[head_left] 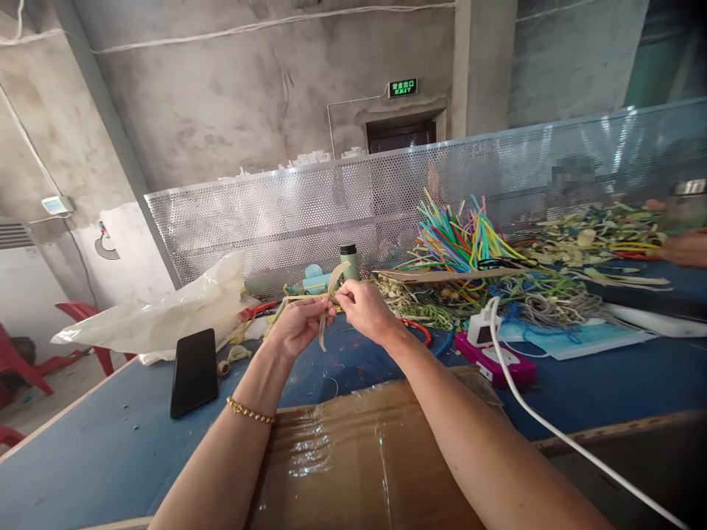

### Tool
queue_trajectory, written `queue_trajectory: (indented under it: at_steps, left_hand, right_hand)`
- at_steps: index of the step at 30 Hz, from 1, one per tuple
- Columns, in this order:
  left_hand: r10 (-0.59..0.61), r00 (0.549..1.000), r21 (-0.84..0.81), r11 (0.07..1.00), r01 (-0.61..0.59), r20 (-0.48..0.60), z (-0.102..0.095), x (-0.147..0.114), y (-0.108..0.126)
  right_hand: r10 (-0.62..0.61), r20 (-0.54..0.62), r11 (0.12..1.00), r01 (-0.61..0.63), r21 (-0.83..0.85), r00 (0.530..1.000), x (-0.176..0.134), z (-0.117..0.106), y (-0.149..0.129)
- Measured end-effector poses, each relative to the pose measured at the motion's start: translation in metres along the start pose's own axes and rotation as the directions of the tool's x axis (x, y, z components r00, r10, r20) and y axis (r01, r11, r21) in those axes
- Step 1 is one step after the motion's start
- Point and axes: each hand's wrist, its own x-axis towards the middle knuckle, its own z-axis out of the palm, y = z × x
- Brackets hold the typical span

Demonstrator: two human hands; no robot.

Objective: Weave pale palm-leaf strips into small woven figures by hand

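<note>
My left hand is closed, its thumb and fingers pinching a pale beige-green flat strip. One end of this strip hangs below the fingers, and another piece curves up above them. Close beside it, my right hand is pinched shut on the same strip; the fingertips hide the exact point of contact. Both hands are raised over the blue table, just past a taped cardboard box. Right behind them stands a green bottle with a black lid, and a light-blue item lies to its left.
Left of my hands are a black phone and a plastic bag. Colourful pipe cleaners and tangled strips lie at right. A white cable runs from a magenta power strip. Another person's hand shows far right.
</note>
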Motion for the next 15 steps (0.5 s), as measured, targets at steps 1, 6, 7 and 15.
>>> queue_trajectory:
  at_steps: [1,6,7,15]
  left_hand:
    - [-0.003,1.0,0.006,1.0,0.003,0.0,0.0,-0.001,0.001]
    - [-0.018,0.999,0.003,1.0,0.018,-0.037,0.002,-0.002,0.004]
    - [-0.006,0.999,0.005,1.0,0.006,-0.045,0.002,-0.002,0.003]
    - [0.081,0.991,0.02,0.997,-0.08,-0.104,0.008,-0.001,-0.006]
  right_hand:
    - [-0.007,0.004,1.0,0.007,0.026,1.0,0.0,-0.001,0.0]
    - [-0.014,0.02,0.995,0.012,0.097,1.0,0.0,-0.002,0.0]
    - [-0.014,0.021,0.993,0.012,0.119,1.0,0.0,-0.001,0.0]
    - [-0.004,0.039,0.991,-0.002,0.131,0.999,-0.001,-0.001,-0.002]
